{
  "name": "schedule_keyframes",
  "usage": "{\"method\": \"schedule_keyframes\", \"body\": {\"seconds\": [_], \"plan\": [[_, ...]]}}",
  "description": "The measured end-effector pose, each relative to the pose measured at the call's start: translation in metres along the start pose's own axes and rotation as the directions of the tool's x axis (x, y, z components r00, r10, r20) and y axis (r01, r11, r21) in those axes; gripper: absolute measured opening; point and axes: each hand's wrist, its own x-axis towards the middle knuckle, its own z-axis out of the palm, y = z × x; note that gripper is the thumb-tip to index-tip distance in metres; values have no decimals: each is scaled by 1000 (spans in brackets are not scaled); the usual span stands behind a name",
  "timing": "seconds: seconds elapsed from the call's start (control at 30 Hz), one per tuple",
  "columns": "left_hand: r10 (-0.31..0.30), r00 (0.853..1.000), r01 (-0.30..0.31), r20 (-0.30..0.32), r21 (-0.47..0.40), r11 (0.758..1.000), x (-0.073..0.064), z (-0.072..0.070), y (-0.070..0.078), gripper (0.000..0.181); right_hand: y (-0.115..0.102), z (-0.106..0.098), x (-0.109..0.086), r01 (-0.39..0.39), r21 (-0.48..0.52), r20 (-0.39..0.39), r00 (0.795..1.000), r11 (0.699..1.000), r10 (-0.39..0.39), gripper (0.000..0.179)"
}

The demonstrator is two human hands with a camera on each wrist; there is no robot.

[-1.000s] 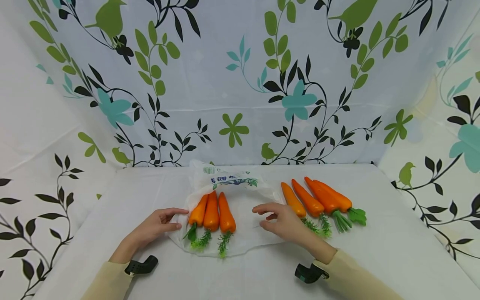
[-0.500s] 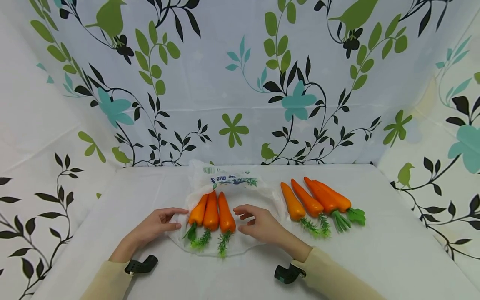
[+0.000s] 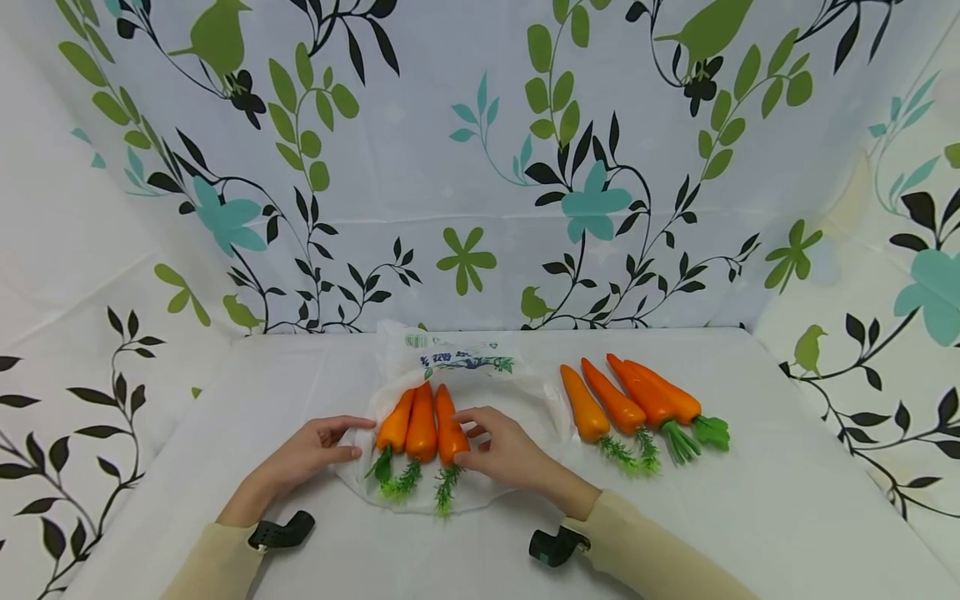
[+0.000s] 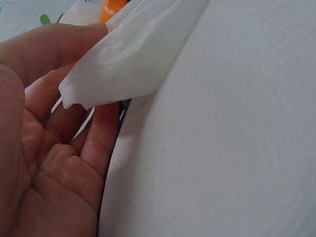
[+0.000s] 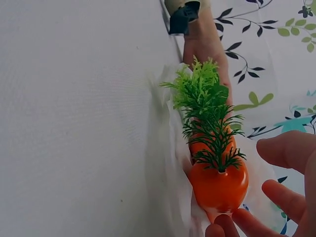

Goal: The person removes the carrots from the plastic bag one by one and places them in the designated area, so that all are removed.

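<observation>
Three orange carrots with green tops lie side by side on a thin white plastic bag in the head view: a left carrot, a middle carrot and a right carrot. My right hand reaches the right carrot's side, index finger and thumb spread along it. Seen from the right wrist, the carrot's crown faces the camera, fingertips right at its lower edge. At the bag's left edge rests my left hand, loosely curved; a flap of bag film lies between its thumb and fingers.
To the right of the bag lies a second group of several carrots with leafy tops, tips pointing away. A white cloth covers the table. Patterned fabric hangs behind and at both sides.
My right hand has moved left, from beside the second group of carrots across the bag to the right carrot's side. The left hand has stayed in place.
</observation>
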Motion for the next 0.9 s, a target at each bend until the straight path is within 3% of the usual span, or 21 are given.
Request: {"method": "schedule_keyframes", "body": {"seconds": [0.27, 0.6, 0.9], "plan": [[-13, 1000, 13, 4, -8, 1000, 0, 0, 1, 39, 1, 8, 4, -25, -49, -21, 1000, 998, 24, 50], [-14, 1000, 14, -2, 46, 999, 3, -2, 3, 39, -5, 13, 11, -89, -275, -44, 996, 957, 80, 64], [-14, 1000, 14, 4, 9, 1000, 2, 0, 2, 39, 1, 10, 18, -111, -273, -38, 994, 956, 105, 60]]}}
